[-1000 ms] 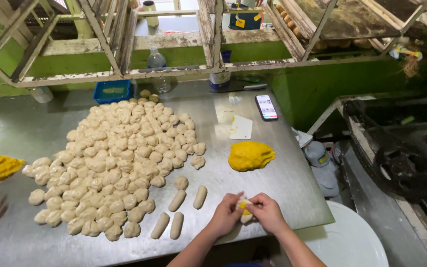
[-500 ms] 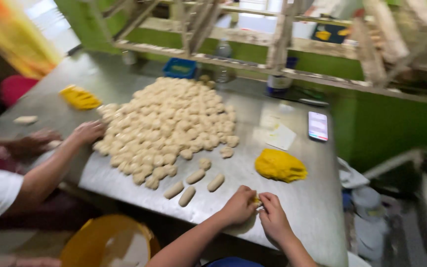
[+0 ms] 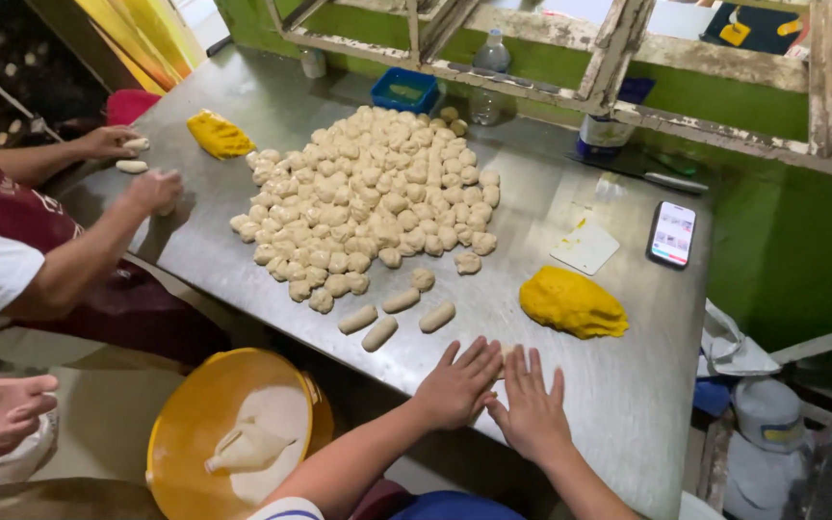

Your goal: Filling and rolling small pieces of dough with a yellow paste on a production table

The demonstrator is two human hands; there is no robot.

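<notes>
**Dough pressed flat beneath two hands at a steel desk**

A small piece of dough [image 3: 505, 354] is pinned between the left hand [image 3: 456, 382] and the right hand [image 3: 532, 406] near the front edge of the steel desk [image 3: 628, 404]. Both hands are laid palm-down with fingers stretched out and slightly spread, side by side and touching at the thumbs; nothing is gripped. Only a pale sliver of the dough is seen between the fingers, the rest being hidden under them, so its shape cannot be made out.

Four rolled dough logs [image 3: 396, 317] are set just to the left of the hands, below a large heap of dough balls [image 3: 373, 197]. A lump of yellow filling [image 3: 572, 302] is placed just beyond the right hand, with a phone [image 3: 672, 233] farther back. Another person's hands [image 3: 151, 190] are seen on dough at the desk's left end; that person is cut off by the frame edge. An orange basin [image 3: 195, 424] holding flour is seen below the desk.
</notes>
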